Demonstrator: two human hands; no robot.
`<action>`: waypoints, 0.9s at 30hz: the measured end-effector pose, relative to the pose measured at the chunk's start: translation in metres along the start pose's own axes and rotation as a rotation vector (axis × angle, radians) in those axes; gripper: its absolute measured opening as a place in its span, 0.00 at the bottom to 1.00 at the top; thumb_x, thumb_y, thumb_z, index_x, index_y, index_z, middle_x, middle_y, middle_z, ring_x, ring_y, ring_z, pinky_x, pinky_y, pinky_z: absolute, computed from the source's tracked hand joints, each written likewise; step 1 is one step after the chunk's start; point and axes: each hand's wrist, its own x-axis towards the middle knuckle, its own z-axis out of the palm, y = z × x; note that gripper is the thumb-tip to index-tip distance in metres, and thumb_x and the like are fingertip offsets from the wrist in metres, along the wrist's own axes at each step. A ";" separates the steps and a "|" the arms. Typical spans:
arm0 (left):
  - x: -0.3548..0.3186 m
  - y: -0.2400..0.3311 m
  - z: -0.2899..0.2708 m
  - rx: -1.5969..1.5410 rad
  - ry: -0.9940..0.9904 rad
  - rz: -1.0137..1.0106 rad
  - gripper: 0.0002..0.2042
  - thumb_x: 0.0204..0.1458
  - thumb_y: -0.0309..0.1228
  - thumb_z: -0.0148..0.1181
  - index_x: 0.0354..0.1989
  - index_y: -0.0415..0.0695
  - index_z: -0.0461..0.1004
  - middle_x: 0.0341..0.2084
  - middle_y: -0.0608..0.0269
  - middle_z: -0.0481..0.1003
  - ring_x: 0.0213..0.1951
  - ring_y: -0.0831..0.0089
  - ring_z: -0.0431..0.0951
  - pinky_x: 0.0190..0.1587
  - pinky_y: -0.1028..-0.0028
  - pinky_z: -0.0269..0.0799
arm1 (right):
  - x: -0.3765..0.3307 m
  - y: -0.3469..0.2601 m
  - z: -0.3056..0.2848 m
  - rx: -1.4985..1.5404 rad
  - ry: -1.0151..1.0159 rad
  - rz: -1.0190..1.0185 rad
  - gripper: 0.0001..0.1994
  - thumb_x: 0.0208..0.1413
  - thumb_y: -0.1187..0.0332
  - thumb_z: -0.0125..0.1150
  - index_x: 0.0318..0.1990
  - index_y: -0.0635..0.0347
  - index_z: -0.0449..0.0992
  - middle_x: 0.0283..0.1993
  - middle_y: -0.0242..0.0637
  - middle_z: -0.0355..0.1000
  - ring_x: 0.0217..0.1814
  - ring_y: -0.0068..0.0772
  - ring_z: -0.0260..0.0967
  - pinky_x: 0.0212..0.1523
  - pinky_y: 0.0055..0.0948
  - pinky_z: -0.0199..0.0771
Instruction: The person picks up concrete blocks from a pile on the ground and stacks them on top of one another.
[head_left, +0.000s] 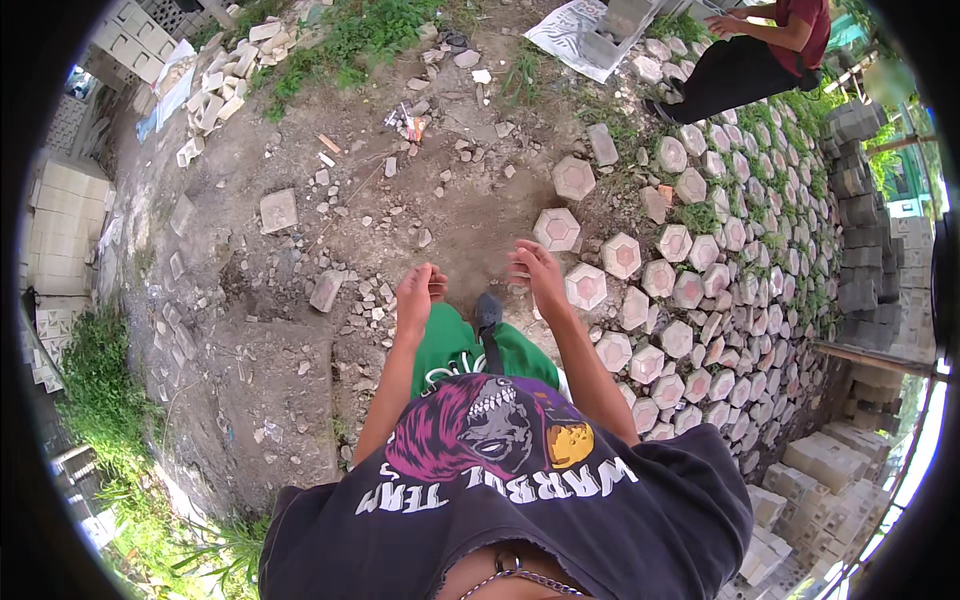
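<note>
My left hand hangs over the dirt in front of my green shorts, its fingers half curled and loose, with nothing seen in them. Across a gap, my right hand is also empty, fingers bent and slightly apart, pointing inward. It is nearest to a hexagonal paving block with a pinkish centre, and another hexagonal block lies just right of the wrist. Neither hand visibly touches a block. Below and between the hands, one dark shoe shows on the ground.
Rows of hexagonal pavers cover the ground on the right, with grass between some. A person stands at the far right near a white sheet. Rubble and a square block lie left. Hollow blocks are stacked at lower right.
</note>
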 end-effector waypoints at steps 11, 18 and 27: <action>0.155 0.065 0.051 0.184 -0.297 -0.086 0.13 0.62 0.40 0.48 0.39 0.45 0.74 0.33 0.65 0.78 0.33 0.76 0.77 0.38 0.75 0.72 | 0.095 -0.030 0.000 0.141 0.274 -0.017 0.17 0.61 0.62 0.54 0.55 0.59 0.68 0.42 0.33 0.75 0.40 0.23 0.72 0.39 0.27 0.73; 0.295 0.143 0.077 0.219 -0.466 -0.043 0.12 0.62 0.40 0.49 0.40 0.46 0.74 0.33 0.66 0.78 0.32 0.79 0.77 0.37 0.77 0.71 | 0.182 -0.082 0.030 0.155 0.459 -0.067 0.19 0.60 0.61 0.55 0.56 0.58 0.68 0.42 0.32 0.75 0.40 0.23 0.72 0.36 0.27 0.72; 0.375 0.209 0.118 0.245 -0.553 -0.023 0.13 0.62 0.42 0.49 0.41 0.47 0.74 0.34 0.67 0.79 0.34 0.80 0.77 0.37 0.78 0.70 | 0.254 -0.152 0.074 0.177 0.507 -0.094 0.16 0.61 0.62 0.54 0.54 0.56 0.69 0.41 0.31 0.74 0.41 0.22 0.71 0.41 0.28 0.73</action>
